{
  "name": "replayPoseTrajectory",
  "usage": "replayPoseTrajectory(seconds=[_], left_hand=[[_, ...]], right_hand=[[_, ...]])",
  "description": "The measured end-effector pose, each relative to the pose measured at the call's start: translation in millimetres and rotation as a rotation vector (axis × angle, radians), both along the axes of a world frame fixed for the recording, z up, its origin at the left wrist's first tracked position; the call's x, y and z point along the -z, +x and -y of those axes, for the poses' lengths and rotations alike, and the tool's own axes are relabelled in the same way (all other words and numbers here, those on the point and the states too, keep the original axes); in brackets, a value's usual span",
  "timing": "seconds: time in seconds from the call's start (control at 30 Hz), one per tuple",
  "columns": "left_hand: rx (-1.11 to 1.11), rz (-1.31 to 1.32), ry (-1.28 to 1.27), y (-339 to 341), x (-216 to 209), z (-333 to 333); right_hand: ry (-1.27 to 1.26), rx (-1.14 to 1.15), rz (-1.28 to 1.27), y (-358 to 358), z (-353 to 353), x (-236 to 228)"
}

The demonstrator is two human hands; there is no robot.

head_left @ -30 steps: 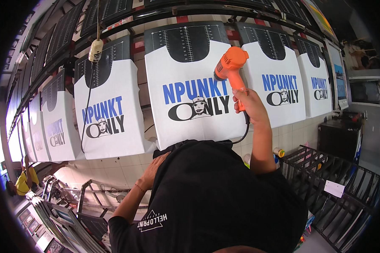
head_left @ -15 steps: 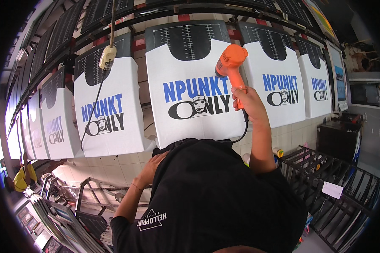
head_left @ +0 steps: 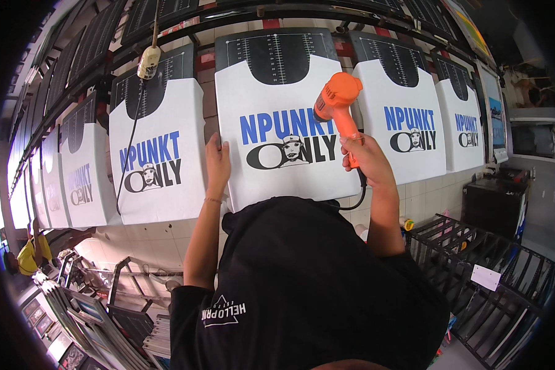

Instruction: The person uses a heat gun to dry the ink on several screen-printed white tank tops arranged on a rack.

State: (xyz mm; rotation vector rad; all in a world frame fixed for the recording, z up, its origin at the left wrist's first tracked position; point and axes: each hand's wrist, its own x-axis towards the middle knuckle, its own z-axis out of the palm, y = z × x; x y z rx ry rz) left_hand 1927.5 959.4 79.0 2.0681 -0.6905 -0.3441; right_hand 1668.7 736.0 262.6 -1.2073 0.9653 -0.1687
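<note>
Fingers of our right hand [head_left: 365, 157] are wrapped around the handle of an orange heat gun [head_left: 339, 98], whose nozzle angles leftward, ahead of that hand. Directly below the grip hangs its black cable [head_left: 359, 196], near our black clothing [head_left: 327, 277]; if it snags there, we could lose our aim. Left of the right hand lies the middle white shirt [head_left: 277, 187], stretched over a black board [head_left: 293, 43]. From this view, the nozzle overlaps the end of the blue lettering; we cannot tell whether hot air is flowing or how near it sits, but too low or too long in one spot might scorch the cloth or harm the print. Our left hand [head_left: 217, 165] holds nothing, its fingers loosely extended at that shirt's left edge; straying inward, it could smudge any damp ink or meet hot air, and a careless nudge could shift the cloth. Farther left of the left hand, a hanging cord [head_left: 132, 135] crosses in front of the neighbouring shirt [head_left: 160, 209]; should it swing, it might rub that print.
</note>
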Motion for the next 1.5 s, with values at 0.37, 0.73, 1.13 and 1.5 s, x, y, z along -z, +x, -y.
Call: replayPoseTrajectory(seconds=[0.37, 0.73, 1.13, 1.5], left_hand=[[0.016, 0.027, 0.076, -26, 4, 13], [-0.013, 0.089, 0.095, -26, 4, 14], [-0.036, 0.088, 0.151, -37, 6, 9], [-0.049, 0.199, 0.265, -51, 1, -1]], right_hand=[[0.036, 0.018, -0.034, -14, -8, -6], [0.07, 0.023, -0.052, -30, -13, -9], [0.108, -0.026, -0.021, -20, -14, -17], [0.084, -0.154, -0.02, -15, -7, -12]])
